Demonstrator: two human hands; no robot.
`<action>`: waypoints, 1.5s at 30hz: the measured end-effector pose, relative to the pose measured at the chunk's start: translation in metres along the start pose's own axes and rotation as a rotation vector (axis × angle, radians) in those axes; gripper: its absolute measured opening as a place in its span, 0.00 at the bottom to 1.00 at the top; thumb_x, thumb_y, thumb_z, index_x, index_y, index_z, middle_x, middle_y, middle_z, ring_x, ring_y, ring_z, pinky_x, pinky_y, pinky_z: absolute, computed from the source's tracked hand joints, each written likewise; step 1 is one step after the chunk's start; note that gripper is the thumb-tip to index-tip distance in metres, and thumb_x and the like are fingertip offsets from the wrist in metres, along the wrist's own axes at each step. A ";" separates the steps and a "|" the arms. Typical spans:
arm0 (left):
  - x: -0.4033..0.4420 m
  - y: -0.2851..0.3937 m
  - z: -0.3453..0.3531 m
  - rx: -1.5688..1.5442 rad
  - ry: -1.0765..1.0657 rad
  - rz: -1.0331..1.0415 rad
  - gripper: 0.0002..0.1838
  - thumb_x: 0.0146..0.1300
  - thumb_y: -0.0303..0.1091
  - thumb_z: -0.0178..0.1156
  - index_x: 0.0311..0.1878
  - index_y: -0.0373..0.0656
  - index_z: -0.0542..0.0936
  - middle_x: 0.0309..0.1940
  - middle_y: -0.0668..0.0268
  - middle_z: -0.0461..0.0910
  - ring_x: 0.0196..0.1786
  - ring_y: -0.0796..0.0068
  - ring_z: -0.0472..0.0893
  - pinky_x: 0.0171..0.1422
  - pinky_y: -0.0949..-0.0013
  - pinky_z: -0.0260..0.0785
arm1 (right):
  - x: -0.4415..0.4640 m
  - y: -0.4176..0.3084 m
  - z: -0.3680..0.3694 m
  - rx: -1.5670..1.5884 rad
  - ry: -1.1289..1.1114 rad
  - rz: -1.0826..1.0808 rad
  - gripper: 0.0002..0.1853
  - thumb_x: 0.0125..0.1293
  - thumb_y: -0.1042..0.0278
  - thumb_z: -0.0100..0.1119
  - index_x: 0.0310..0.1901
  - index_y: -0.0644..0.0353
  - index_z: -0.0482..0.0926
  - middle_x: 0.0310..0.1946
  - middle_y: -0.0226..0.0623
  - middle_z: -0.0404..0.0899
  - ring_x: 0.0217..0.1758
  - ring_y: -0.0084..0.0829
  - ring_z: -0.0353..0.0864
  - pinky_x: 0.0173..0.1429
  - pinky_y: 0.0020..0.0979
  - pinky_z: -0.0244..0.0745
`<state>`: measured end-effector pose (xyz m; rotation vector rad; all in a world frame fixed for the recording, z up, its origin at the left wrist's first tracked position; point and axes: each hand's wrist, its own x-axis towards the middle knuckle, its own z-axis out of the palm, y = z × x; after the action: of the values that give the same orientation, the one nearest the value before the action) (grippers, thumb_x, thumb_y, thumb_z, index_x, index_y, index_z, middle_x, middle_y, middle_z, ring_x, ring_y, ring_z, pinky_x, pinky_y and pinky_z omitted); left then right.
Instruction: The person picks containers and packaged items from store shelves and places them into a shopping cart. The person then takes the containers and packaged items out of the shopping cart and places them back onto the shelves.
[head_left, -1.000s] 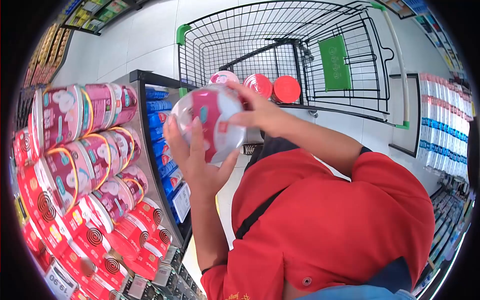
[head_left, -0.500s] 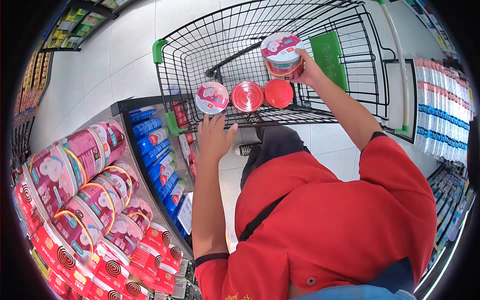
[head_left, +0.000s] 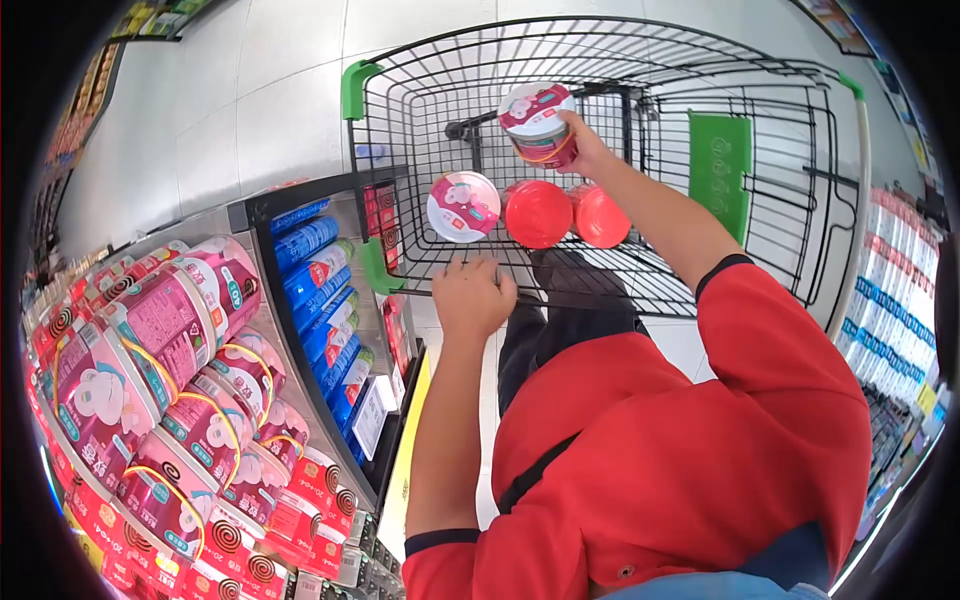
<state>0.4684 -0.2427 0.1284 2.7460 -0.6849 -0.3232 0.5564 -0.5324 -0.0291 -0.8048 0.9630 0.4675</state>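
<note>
Holding a tilted pink tub (head_left: 533, 144), patterned lid (head_left: 534, 107), yellow strap (head_left: 547, 157), right fingers (head_left: 573, 124) gripping it, left fingers (head_left: 471, 266) bent

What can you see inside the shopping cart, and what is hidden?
In the cart are one white-rimmed tub and two red-topped tubs; the right hand holds a pink tub over it. Whatever lies beneath them is covered.

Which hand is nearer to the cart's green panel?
Right hand, holding a pink tub left of the green panel; left hand is farther, at the cart's near side.
</note>
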 end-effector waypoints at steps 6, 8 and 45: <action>0.000 -0.001 -0.002 -0.092 -0.043 -0.058 0.13 0.50 0.39 0.58 0.35 0.44 0.84 0.35 0.66 0.84 0.40 0.63 0.80 0.45 0.55 0.65 | 0.076 0.022 0.058 -0.122 -0.147 -0.080 0.51 0.53 0.40 0.66 0.69 0.58 0.48 0.67 0.48 0.61 0.66 0.54 0.68 0.58 0.68 0.63; 0.000 -0.001 -0.001 -0.089 -0.049 -0.081 0.13 0.49 0.39 0.58 0.35 0.44 0.84 0.35 0.66 0.84 0.39 0.63 0.81 0.45 0.55 0.65 | 0.081 0.028 0.079 -0.170 -0.186 -0.112 0.50 0.53 0.39 0.66 0.69 0.55 0.49 0.67 0.48 0.61 0.65 0.53 0.68 0.57 0.65 0.65; -0.298 -0.018 -0.033 -0.237 0.740 -0.569 0.22 0.49 0.26 0.64 0.51 0.48 0.79 0.59 0.60 0.73 0.64 0.52 0.68 0.67 0.50 0.59 | -0.171 0.144 0.128 -1.731 -0.474 -0.951 0.25 0.71 0.49 0.49 0.58 0.63 0.70 0.36 0.58 0.81 0.40 0.60 0.80 0.44 0.51 0.72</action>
<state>0.2285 -0.0752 0.1965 2.4882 0.3060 0.4607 0.4420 -0.3433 0.1036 -2.3651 -0.5935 0.5246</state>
